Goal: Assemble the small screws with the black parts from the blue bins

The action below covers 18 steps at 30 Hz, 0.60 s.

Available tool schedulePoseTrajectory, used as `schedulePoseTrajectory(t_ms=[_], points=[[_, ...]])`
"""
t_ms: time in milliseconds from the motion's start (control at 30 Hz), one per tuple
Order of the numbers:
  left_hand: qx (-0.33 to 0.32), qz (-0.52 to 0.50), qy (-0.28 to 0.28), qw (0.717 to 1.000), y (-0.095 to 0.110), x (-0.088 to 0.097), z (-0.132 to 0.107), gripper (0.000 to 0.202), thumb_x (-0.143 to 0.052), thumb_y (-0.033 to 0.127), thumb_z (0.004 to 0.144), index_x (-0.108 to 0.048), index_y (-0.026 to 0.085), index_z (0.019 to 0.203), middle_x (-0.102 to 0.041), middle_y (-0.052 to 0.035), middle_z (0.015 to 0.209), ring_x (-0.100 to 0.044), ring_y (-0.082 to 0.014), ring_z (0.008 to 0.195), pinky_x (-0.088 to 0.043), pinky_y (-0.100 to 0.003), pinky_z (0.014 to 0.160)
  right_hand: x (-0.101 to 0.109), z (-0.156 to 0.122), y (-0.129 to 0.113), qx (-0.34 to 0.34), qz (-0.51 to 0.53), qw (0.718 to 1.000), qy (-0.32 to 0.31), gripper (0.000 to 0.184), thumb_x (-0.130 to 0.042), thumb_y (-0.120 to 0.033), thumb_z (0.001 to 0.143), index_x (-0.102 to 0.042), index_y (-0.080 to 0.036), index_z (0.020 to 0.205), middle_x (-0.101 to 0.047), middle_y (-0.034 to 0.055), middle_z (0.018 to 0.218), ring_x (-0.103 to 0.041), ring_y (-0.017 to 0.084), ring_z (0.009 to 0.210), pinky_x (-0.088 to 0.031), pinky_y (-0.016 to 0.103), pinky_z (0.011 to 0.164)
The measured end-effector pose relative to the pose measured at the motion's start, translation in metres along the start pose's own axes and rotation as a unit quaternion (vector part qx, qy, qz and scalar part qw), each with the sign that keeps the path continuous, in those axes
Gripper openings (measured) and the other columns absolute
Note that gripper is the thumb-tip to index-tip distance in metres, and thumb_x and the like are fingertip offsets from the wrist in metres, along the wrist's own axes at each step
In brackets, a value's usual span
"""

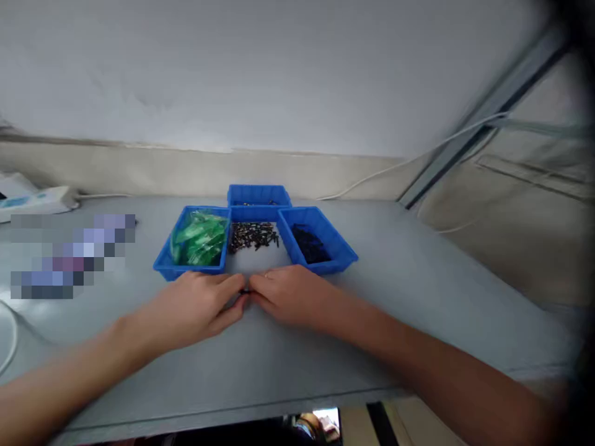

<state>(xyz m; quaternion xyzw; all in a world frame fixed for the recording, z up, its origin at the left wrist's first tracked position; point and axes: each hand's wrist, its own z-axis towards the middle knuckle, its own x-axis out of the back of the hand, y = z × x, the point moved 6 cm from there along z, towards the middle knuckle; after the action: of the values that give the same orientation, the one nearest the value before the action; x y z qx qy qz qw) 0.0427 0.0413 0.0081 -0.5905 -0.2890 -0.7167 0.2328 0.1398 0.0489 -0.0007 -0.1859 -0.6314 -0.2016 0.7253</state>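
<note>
Above the grey tabletop, my left hand (207, 303) and my right hand (286, 294) meet fingertip to fingertip. Between them is a small dark part (245, 291), pinched by the fingers of both; its kind is too small to make out. Just beyond lies a loose pile of dark screw-like pieces (253, 236) on the table. A blue bin (162, 263) with green plastic wrapping (202, 238) stands near my left hand. Close to my right hand is another blue bin (341, 251) with black pieces (309, 243) inside.
Behind the pile stands a third blue bin (258, 214) with small pieces in it. A white power strip (41, 201) sits at the far left, near a blurred-out object (74, 257). A white cable (372, 178) runs along the wall to a metal post (446, 152) at right.
</note>
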Motion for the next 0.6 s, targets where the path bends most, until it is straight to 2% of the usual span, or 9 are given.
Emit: schedulePoseTrajectory(t_ms=[300, 600], points=[[-0.023, -0.014, -0.002, 1.0, 0.0019, 0.0009, -0.0023, 0.018, -0.035, 0.027, 0.089, -0.047, 0.018, 0.08, -0.052, 0.0023, 0.071, -0.052, -0.0116, 0.06, -0.036, -0.024, 0.053, 0.0, 0.0037, 0.0028, -0.019, 0.035, 0.999, -0.013, 0.016, -0.042, -0.022, 0.086, -0.054, -0.015, 0.078, -0.061, 0.0022, 0.073, -0.055, 0.012, 0.064, -0.036, 0.024, 0.057], [0.007, -0.053, -0.025, 0.998, 0.0022, 0.0022, -0.0014, 0.013, -0.037, 0.026, 0.087, -0.048, 0.019, 0.083, -0.054, 0.0021, 0.075, -0.053, -0.0108, 0.061, -0.036, -0.022, 0.052, 0.0012, 0.0021, 0.0052, -0.029, 0.045, 0.999, -0.009, 0.016, -0.044, -0.025, 0.085, -0.055, -0.016, 0.078, -0.062, 0.0022, 0.072, -0.056, 0.013, 0.062, -0.035, 0.025, 0.055]])
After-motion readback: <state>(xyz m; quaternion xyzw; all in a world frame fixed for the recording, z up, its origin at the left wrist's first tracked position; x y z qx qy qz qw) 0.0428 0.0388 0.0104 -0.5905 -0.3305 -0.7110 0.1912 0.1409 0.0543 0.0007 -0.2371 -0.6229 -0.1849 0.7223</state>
